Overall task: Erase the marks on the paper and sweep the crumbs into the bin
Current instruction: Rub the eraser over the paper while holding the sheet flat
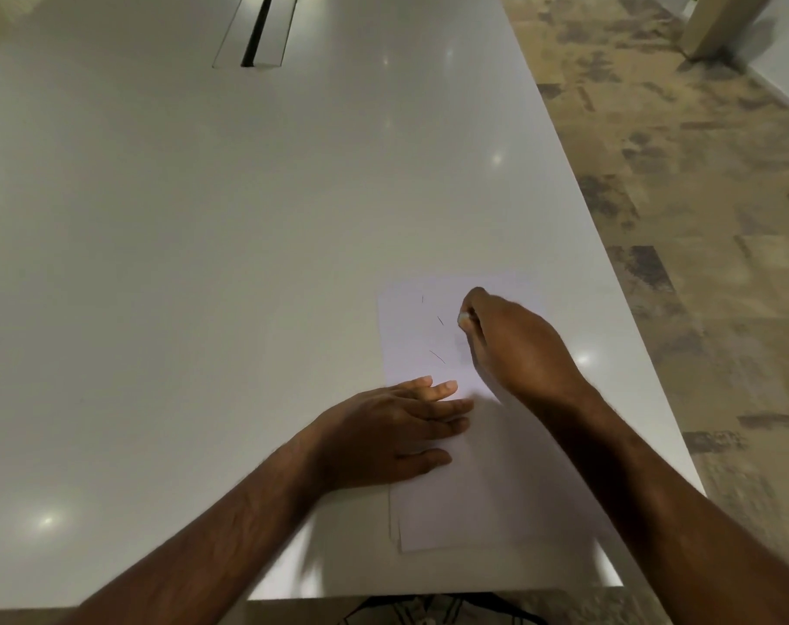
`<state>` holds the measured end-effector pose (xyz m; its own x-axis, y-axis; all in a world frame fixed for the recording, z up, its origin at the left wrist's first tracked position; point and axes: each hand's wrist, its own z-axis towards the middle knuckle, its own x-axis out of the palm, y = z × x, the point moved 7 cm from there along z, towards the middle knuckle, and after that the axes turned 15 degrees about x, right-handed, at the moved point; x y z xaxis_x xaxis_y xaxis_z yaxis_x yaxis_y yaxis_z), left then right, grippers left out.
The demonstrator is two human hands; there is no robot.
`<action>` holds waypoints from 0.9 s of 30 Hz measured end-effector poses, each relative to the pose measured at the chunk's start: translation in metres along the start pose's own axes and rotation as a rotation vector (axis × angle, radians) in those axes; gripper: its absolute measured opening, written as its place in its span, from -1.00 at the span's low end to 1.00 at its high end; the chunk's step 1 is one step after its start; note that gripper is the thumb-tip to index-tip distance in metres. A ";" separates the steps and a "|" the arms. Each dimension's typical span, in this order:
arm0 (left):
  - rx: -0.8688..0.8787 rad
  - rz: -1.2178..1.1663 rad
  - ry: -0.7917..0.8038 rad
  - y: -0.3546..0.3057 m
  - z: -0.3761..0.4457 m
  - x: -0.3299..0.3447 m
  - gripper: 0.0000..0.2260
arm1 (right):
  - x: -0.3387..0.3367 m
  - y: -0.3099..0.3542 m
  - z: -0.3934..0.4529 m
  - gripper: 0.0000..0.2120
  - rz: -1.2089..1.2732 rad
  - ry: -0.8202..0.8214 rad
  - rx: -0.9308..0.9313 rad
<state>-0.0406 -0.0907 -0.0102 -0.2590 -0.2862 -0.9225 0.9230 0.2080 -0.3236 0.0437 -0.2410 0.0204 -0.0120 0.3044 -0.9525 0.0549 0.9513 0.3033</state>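
A white sheet of paper lies near the table's right edge, with a few thin pencil marks on its upper half. My left hand lies flat on the paper's left side, fingers straight, pressing it down. My right hand is curled over the upper right part of the sheet and pinches a small pale eraser, which touches the paper just right of the marks. No bin shows in the head view.
The white table stretches far to the left and back, with a cable slot at the far end. Its right edge runs close beside the paper; patterned floor lies beyond.
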 end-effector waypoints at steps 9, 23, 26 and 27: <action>0.013 -0.004 0.032 0.001 0.000 0.001 -0.61 | 0.004 -0.006 -0.002 -0.84 0.053 -0.007 -0.037; 0.007 -0.004 0.032 0.002 0.000 0.002 -0.61 | 0.005 0.001 0.000 -0.87 0.067 0.041 -0.029; 0.004 0.014 0.022 0.001 -0.001 0.001 -0.61 | 0.006 0.001 0.004 -0.87 0.064 0.025 -0.008; 0.005 0.015 0.019 0.001 -0.001 0.001 -0.61 | 0.009 0.001 0.001 -0.88 0.068 0.048 -0.002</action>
<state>-0.0396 -0.0899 -0.0114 -0.2504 -0.2656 -0.9310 0.9282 0.2076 -0.3089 0.0446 -0.2375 0.0117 -0.0559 0.3707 -0.9271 0.0548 0.9283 0.3678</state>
